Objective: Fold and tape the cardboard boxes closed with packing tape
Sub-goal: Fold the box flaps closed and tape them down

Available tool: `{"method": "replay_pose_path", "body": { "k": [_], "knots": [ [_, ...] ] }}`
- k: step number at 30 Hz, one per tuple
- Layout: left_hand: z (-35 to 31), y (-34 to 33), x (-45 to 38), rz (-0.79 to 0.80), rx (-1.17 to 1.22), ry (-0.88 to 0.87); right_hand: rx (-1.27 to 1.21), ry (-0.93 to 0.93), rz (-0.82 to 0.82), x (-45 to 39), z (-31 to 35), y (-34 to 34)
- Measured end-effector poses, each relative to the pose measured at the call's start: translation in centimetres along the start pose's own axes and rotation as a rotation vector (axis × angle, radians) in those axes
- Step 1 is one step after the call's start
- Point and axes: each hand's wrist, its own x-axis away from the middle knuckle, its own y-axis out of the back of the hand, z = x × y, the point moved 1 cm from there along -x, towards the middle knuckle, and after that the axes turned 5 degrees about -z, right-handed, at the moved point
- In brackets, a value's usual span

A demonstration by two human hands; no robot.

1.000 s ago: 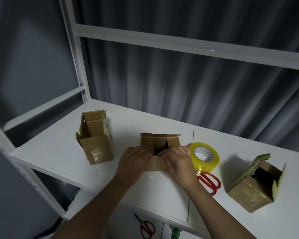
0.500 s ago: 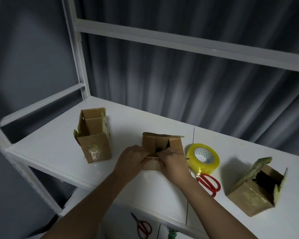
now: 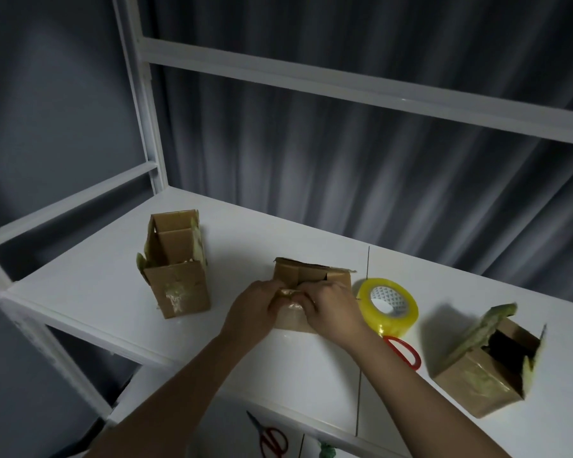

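Observation:
A small cardboard box (image 3: 306, 276) stands in the middle of the white shelf (image 3: 90, 285), its far flaps partly folded down. My left hand (image 3: 255, 312) and my right hand (image 3: 334, 309) meet at its near top edge, fingers curled and pinching the near flap, which carries old tape. A yellow roll of packing tape (image 3: 389, 304) lies just right of the box. Another cardboard box (image 3: 176, 266) stands to the left with its flaps up. A third box (image 3: 490, 361) sits tilted at the right, its flaps open.
Red-handled scissors (image 3: 406, 352) lie on the shelf below the tape roll, partly behind my right forearm. A second pair of red scissors (image 3: 272, 441) lies on the lower level. White frame posts rise at the back left, with a dark curtain behind.
Both hands have drawn closer together on the near flap of the middle box and the far flaps have come further down. The view has shifted slightly.

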Motion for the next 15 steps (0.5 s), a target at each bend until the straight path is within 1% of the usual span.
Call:
{"method": "replay_pose_path", "body": {
  "k": [1, 2, 4, 5, 6, 7, 9, 10, 11, 13, 14, 15],
  "knots": [
    [0.0, 0.0, -0.1, 0.007, -0.012, -0.002, -0.018, 0.005, 0.003, -0.1, -0.1, 0.3],
    [0.2, 0.1, -0.2, 0.019, -0.019, -0.003, -0.059, -0.011, -0.033, -0.1, -0.1, 1.1],
    [0.5, 0.6, -0.9, 0.089, -0.013, -0.002, -0.167, -0.080, -0.177, 0.0, -0.8, 2.9],
    [0.7, 1.0, -1.4, 0.143, -0.010, -0.004, -0.171, -0.091, -0.227, -0.1, -1.7, 3.7],
    [0.9, 1.4, -1.9, 0.197, -0.008, -0.020, -0.135, -0.100, -0.197, -0.6, -2.5, 4.4],
    [1.1, 1.8, -2.4, 0.237, -0.025, -0.048, -0.098, -0.125, -0.075, -1.2, -3.4, 4.9],
    [1.7, 2.3, -3.6, 0.216, -0.125, -0.100, -0.049, -0.243, 0.297, -2.5, -4.6, 4.9],
    [1.8, 2.5, -4.1, 0.161, -0.185, -0.096, -0.066, -0.297, 0.404, -2.8, -4.6, 4.7],
    [1.4, 2.8, -4.3, 0.096, -0.220, -0.058, -0.115, -0.348, 0.409, -3.1, -4.5, 4.4],
    [-0.1, 3.1, -4.3, -0.005, -0.230, 0.069, -0.249, -0.434, 0.275, -3.4, -3.8, 4.3],
    [-1.0, 3.2, -4.0, -0.017, -0.179, 0.137, -0.352, -0.482, 0.221, -3.2, -3.3, 4.2],
    [-1.7, 3.1, -3.7, 0.002, -0.119, 0.182, -0.505, -0.545, 0.203, -2.8, -2.8, 4.1]
  ]
}}
